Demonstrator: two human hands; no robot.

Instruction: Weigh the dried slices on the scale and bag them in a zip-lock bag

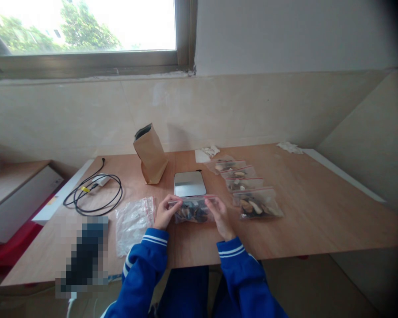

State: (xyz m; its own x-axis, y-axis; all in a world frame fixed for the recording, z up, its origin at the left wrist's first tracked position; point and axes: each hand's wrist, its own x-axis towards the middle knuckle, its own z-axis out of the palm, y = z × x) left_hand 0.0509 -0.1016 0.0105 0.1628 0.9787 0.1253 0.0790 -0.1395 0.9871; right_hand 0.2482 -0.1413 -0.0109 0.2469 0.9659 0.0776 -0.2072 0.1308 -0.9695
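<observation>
Both hands hold one clear zip bag (pixel 193 209) with a red seal strip, filled with dark and pale dried pieces, just above the wooden table (pixel 318 212). My left hand (pixel 165 212) pinches the bag's left end near the seal. My right hand (pixel 220 214) grips its right end. The bag sits right in front of a small silver-topped scale (pixel 189 183).
To the right lie several filled zip bags (pixel 257 204) in a row. A stack of empty clear bags (pixel 133 223) lies at the left, a brown paper pouch (pixel 151 154) stands behind, and a coiled black cable (pixel 94 194) sits further left. Crumpled tissues (pixel 290 147) are at the back.
</observation>
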